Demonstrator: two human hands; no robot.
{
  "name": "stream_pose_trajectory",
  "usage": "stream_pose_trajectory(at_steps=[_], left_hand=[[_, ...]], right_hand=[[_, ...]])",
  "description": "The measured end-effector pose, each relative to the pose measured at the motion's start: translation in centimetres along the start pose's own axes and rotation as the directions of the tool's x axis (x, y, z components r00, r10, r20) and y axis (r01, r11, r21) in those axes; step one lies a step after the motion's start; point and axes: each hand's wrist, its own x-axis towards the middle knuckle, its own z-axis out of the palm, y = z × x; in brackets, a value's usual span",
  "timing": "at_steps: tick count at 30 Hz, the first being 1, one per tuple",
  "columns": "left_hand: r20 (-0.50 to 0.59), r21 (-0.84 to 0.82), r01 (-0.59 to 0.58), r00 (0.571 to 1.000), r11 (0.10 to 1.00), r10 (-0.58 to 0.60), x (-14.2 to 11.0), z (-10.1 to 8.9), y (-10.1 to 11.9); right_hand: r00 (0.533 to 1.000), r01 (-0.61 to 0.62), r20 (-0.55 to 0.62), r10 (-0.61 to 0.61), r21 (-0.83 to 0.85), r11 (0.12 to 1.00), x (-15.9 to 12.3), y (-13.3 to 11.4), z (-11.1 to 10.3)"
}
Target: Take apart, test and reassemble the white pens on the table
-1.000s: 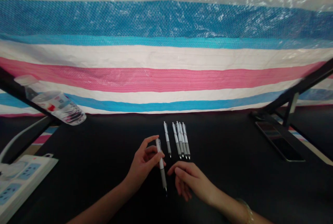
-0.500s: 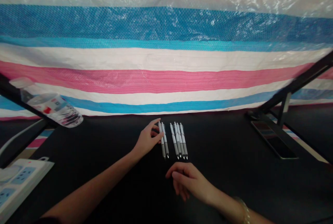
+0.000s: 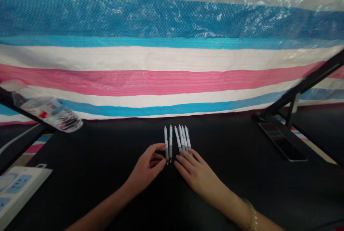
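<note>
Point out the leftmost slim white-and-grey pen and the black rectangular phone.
Leftmost slim white-and-grey pen (image 3: 166, 141): head view, on its white barrel.
Black rectangular phone (image 3: 282, 142): head view, on its screen.

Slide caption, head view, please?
Left hand at two slim white-and-grey pens, right hand at four more, black tabletop.

I'm seeing bare black tabletop (image 3: 228, 148) lying open between the four slim white-and-grey pens (image 3: 182, 134) and the flat black phone (image 3: 282, 141). The bare right hand (image 3: 195, 171) is covering those pens' near ends, while a blue-white-pink striped plastic sheet (image 3: 172, 80) is walling off the far edge.
</note>
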Motion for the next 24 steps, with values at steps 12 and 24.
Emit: stream_pose_trajectory(at_steps=[12,24], left_hand=[[-0.048,-0.034,-0.046,0.998,0.998,0.044,-2.9,0.7,-0.8],[-0.061,-0.002,-0.05,0.997,0.999,0.049,-3.1,0.4,-1.1]], right_hand=[[0.996,0.091,0.023,-0.09,-0.063,0.994,0.4,-0.8,0.2],[0.966,0.224,-0.135,-0.221,0.007,0.975,1.2,0.0,-1.2]])
